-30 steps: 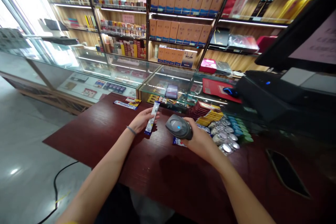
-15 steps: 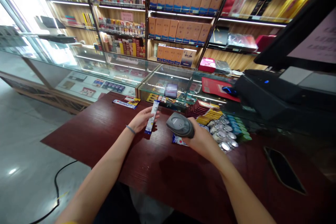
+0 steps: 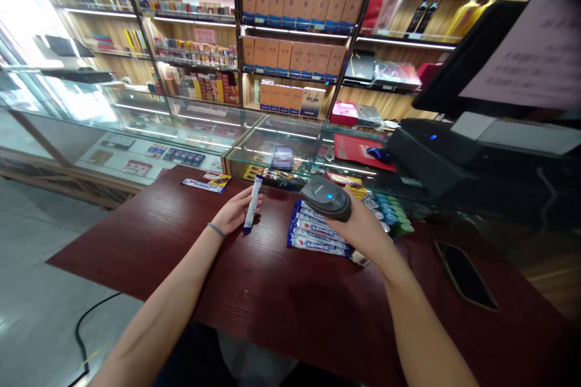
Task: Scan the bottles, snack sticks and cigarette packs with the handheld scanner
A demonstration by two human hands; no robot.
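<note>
Head cam: my left fingers [image 3: 245,196] have one blue-and-white stick pack [image 3: 252,208] pinched, tilted; my right fingers [image 3: 356,208] are wrapped round a scanner [image 3: 325,196] just right of it. Tbh that light left pinch could let the stick pack slip, and dipping the scanner might bump the pile of packs [image 3: 318,236] below my right fingers. Count: one pack held, one scanner, one phone [image 3: 466,275] right of my right fingers on the table [image 3: 227,290]. Pile's partly hidden, can't call it.

Scanner [image 3: 323,195] dark grey, blue light [image 3: 330,196]; slim packet [image 3: 251,209] white, blue-ended; tabletop [image 3: 140,224] red-brown
</note>
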